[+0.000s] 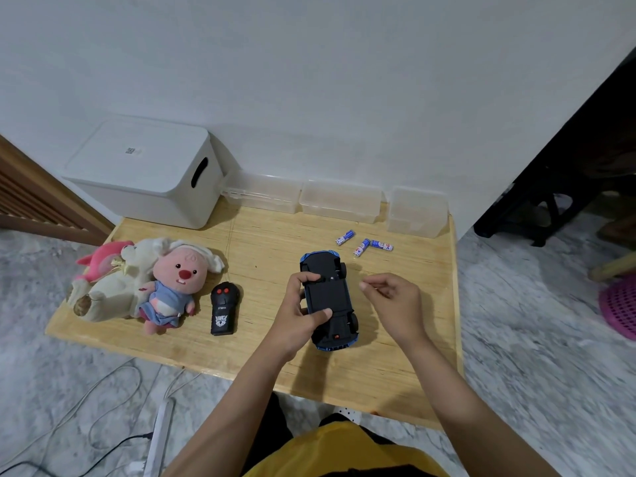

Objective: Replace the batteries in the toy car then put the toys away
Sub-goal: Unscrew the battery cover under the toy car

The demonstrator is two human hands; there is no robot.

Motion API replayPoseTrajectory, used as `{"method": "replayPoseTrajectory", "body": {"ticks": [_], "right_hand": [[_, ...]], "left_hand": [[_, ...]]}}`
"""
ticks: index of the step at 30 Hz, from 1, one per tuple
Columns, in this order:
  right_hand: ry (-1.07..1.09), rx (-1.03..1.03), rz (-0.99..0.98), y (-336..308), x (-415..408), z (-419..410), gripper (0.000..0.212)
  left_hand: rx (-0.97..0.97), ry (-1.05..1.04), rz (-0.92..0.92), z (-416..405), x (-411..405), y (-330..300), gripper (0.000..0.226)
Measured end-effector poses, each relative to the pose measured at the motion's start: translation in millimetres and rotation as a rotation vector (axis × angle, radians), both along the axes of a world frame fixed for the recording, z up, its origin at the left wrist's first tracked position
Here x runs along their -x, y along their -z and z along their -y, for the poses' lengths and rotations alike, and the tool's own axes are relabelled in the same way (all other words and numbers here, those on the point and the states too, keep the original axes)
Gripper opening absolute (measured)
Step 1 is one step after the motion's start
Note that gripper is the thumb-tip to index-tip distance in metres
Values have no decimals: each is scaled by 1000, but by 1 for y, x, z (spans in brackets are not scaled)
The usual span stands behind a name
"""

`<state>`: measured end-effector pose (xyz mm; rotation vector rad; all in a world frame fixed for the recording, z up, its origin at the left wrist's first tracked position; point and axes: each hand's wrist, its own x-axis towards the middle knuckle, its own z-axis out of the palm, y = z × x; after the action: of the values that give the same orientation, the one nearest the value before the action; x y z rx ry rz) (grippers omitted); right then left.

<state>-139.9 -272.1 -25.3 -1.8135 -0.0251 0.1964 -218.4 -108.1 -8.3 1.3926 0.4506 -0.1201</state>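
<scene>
Your left hand [298, 315] grips the upturned blue-and-black plastic toy car [329, 301]; your right hand [392, 297] hovers loosely curled, empty. Blue cylindrical batteries [363, 243] wait; nothing stowed.

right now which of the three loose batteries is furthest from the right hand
The leftmost battery, lying alone toward the clear boxes; the other two meet end to end, nearer the right hand.

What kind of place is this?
Likely a home room: low wooden table against a white wall on a marble-look floor, with plush toys, a toy car, and a white storage box.
</scene>
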Motion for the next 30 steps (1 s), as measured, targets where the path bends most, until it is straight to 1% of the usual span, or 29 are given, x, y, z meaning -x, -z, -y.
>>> {"method": "replayPoseTrajectory", "body": {"ticks": [2, 4, 10, 14, 19, 24, 30], "right_hand": [[-108, -28, -14, -11, -2, -6, 14], [-186, -8, -39, -17, -3, -11, 16], [-276, 103, -31, -20, -6, -15, 15], [-263, 97, -42, -23, -8, -17, 13], [-281, 20, -58, -27, -10, -16, 9], [-289, -79, -110, -26, -9, -13, 11], [-192, -141, -145, -22, -7, 3, 8]], "left_hand": [[-10, 14, 11, 1, -1, -1, 51], [-9, 24, 26, 2, -1, -2, 51], [-24, 15, 46, -2, -1, 0, 51], [-22, 32, 73, -3, 0, 0, 55], [-75, 37, 95, -7, 2, 5, 62], [-73, 67, 76, -11, 3, 7, 65], [-136, 90, 58, -11, 8, 19, 67]]}}
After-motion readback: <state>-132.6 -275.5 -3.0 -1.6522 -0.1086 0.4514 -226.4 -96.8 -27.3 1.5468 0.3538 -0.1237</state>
